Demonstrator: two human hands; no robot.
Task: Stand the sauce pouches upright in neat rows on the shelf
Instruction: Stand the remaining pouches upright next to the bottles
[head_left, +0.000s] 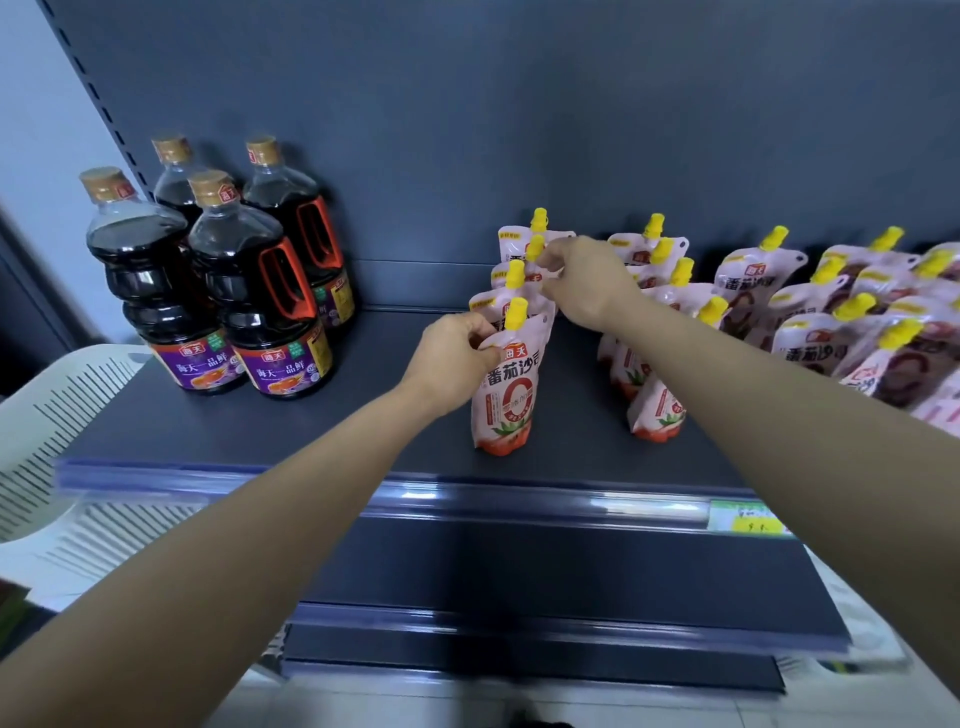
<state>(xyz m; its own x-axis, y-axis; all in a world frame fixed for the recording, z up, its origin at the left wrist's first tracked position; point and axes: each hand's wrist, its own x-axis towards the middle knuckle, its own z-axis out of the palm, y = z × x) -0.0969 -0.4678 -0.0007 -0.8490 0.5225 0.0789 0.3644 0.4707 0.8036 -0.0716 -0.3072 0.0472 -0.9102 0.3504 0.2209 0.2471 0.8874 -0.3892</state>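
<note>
Sauce pouches (655, 410) stand in rows on the shelf (291, 431), the left row 4 deep. The left hand (454, 364) grips the front pouch (506, 400) by its top edge, probably so it doesn't tip. The right hand (582, 283) reaches over and pinches a rear pouch (535, 248) near the cap, I'd guess to square it up. Both arms are stretched forward.

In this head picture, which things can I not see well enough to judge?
All in the head view:
- Right hand: fingertips hidden by the hand itself, so whether it pinches anything is unclear.
- Rear pouches behind the front pouch, which the left hand grips: fronts hidden by it.
- Rightmost pouches: cut off by the right edge, blurred.
- Price tag: print too small.
</note>
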